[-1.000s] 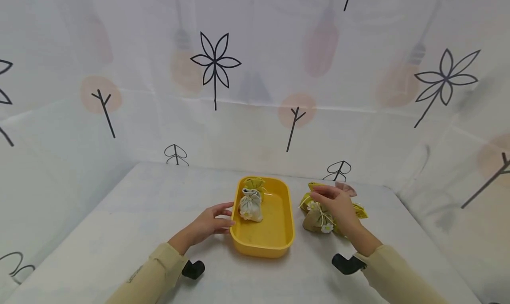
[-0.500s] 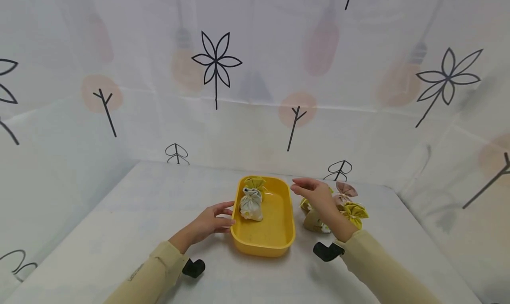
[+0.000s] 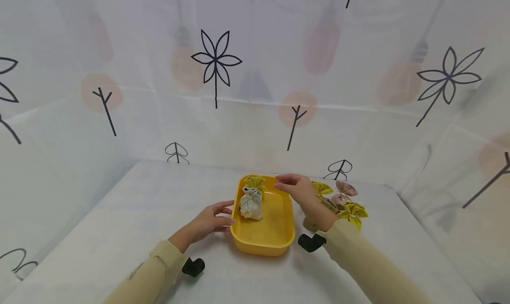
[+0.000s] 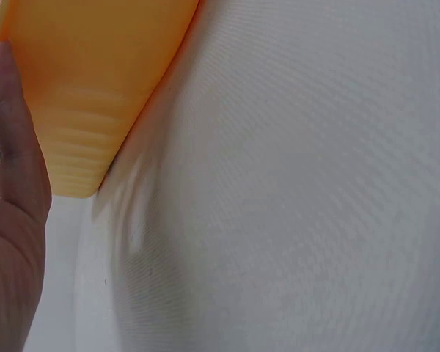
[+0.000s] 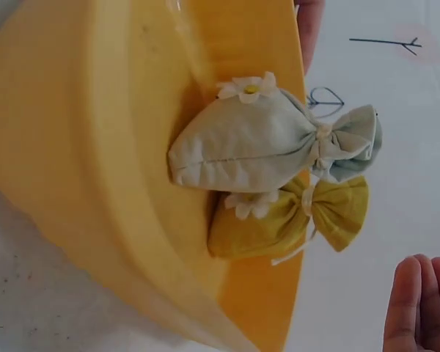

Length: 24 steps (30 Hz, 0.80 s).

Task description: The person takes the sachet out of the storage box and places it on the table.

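Note:
A yellow plastic tray [image 3: 275,226] stands on the white table, with two small drawstring sachets inside along its left wall. The nearer sachet is pale grey-white [image 3: 251,206] with a white flower; the olive-yellow one [image 5: 260,224] sits behind it. Extended fingers of my left hand [image 3: 211,219] touch the tray's left side, and in the left wrist view a straight digit [image 4: 16,125] lies along its outer wall. My right hand [image 3: 300,191] hovers over the tray's right rim. Fairly straight fingers [image 5: 418,308] show in the right wrist view, holding nothing.
Right of the tray is a cluster of more sachets: a pink one [image 3: 345,189], a yellow-green one [image 3: 353,212] and others partly covered by my right arm. Patterned white fabric [image 3: 247,131] closes off the back and sides of the table [image 3: 119,224].
My right hand has moved left from above the sachet cluster to the tray's right rim, uncovering more of the cluster. The left hand and the tray stay in place.

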### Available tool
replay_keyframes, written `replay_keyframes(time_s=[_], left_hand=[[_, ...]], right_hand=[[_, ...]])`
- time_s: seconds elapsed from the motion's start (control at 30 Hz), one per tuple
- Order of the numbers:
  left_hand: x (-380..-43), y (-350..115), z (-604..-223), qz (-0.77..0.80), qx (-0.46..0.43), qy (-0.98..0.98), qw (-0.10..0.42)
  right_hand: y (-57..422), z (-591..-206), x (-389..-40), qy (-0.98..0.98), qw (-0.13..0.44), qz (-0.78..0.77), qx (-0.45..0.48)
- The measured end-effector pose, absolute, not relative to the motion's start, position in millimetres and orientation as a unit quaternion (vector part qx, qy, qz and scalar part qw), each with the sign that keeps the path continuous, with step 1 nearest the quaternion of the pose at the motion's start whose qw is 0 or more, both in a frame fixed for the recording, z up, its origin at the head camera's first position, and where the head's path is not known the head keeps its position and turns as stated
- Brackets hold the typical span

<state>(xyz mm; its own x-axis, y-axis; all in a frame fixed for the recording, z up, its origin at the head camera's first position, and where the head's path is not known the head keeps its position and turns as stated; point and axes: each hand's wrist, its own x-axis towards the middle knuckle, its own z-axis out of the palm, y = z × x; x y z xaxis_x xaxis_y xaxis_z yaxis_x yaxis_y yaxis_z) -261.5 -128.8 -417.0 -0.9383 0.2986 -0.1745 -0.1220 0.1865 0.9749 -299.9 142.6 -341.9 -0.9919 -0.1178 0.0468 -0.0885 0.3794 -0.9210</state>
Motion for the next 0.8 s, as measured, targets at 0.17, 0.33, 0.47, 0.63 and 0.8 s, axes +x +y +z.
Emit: replay_keyframes(time_s=[0.17, 0.33, 0.47, 0.63, 0.8], left_hand=[[-261, -129, -417, 0.638, 0.059, 0.749, 0.168], [-260, -129, -417, 0.638, 0.064, 0.748, 0.171], [-261, -129, -417, 0.64, 0.067, 0.746, 0.173], [-261, -130, -419, 0.643, 0.071, 0.742, 0.175], [-262, -132, -420, 0.644, 0.075, 0.741, 0.175]], right_hand=[[134, -341, -304, 0.824, 0.045, -0.558, -0.091], [124, -343, -308, 0.826, 0.08, -0.545, -0.122], [114, -343, -310, 0.841, 0.099, -0.512, -0.14], [106, -346, -313, 0.86, 0.112, -0.475, -0.151], [100, -347, -314, 0.876, 0.107, -0.448, -0.144]])
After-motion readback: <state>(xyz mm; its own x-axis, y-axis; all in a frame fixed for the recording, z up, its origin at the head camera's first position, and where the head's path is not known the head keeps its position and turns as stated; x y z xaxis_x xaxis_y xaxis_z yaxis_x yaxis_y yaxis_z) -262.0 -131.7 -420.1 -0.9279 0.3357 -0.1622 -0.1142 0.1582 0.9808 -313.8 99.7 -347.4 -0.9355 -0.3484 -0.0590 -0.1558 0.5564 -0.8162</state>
